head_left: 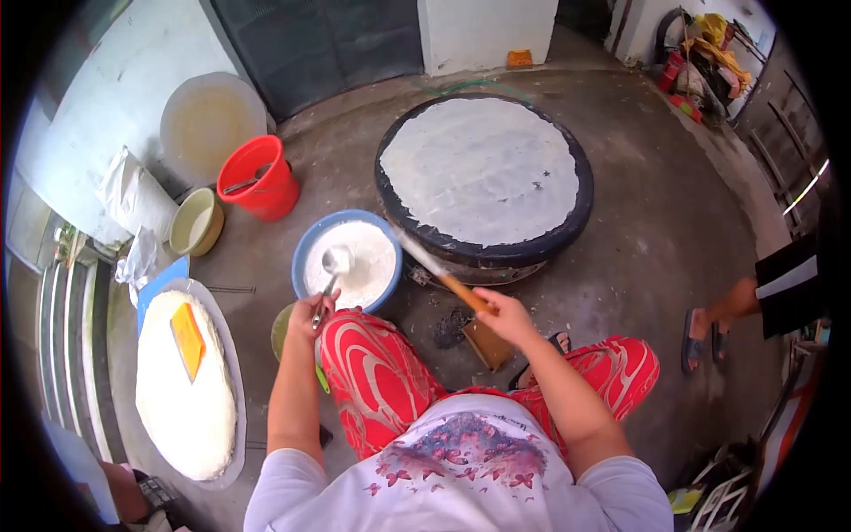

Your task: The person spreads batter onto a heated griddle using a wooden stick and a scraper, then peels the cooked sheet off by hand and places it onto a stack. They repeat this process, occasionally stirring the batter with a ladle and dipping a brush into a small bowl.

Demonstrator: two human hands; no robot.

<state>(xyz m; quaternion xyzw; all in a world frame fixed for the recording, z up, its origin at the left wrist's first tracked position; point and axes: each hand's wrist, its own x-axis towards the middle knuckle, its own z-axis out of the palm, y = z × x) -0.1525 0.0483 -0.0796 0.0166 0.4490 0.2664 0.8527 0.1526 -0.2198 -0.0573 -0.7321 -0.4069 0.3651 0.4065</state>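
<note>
My left hand (310,314) is closed round the handle of a metal ladle (338,261), whose bowl is over a blue basin (302,241) of white, floury-looking contents (370,266). My right hand (507,317) grips the orange-brown wooden handle of a long spatula (464,291). Its pale blade reaches up and left between the basin and a large round black griddle (581,208). Spread over most of the griddle is a thin white sheet of batter (479,168), ragged at its rim with a few small dark spots at the right.
Left of me, white round flatbread sheets (182,417) lie piled on a board, an orange scraper (187,341) on top. Beyond stand a red bucket (275,191), an olive bowl (211,232) and a white sack (146,204). A person's sandalled foot (691,337) is at right.
</note>
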